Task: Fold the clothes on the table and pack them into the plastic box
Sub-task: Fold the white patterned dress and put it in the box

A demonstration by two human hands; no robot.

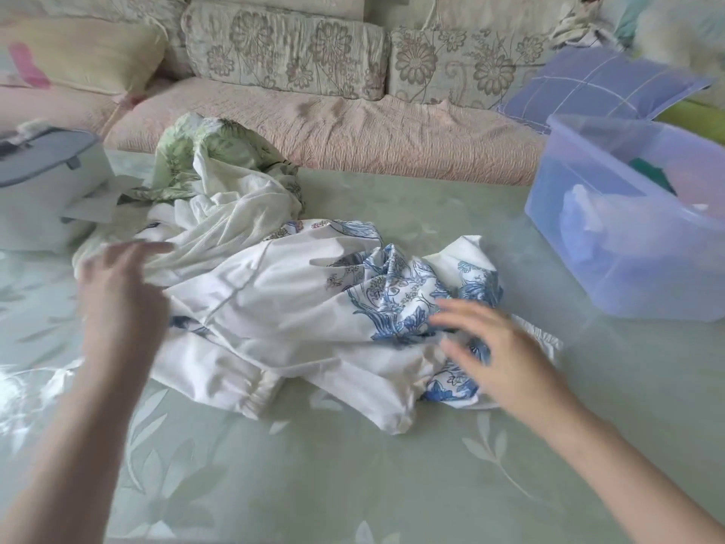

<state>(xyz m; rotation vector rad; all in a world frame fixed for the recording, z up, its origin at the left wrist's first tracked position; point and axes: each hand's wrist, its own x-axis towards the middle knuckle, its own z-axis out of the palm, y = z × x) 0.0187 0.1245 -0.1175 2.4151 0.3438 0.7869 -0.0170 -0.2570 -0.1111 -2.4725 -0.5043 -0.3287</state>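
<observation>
Flanking clothes (282, 308): grey case (43, 182), plastic box (627, 276)

No text, label or number is readable anywhere (frame blurred).

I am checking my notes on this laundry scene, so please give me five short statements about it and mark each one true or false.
1. The translucent bluish plastic box stands on the right side of the table. True.
2. This box is empty. False: a green item and a white item already lie inside.
3. The white garment with blue flower print is neatly folded. False: it lies crumpled and unfolded.
4. The left hand and the right hand both have straight fingers and grip nothing. True.
5. The green leaf-print garment lies nearest to the person. False: it is at the far end of the pile, toward the sofa.
</observation>
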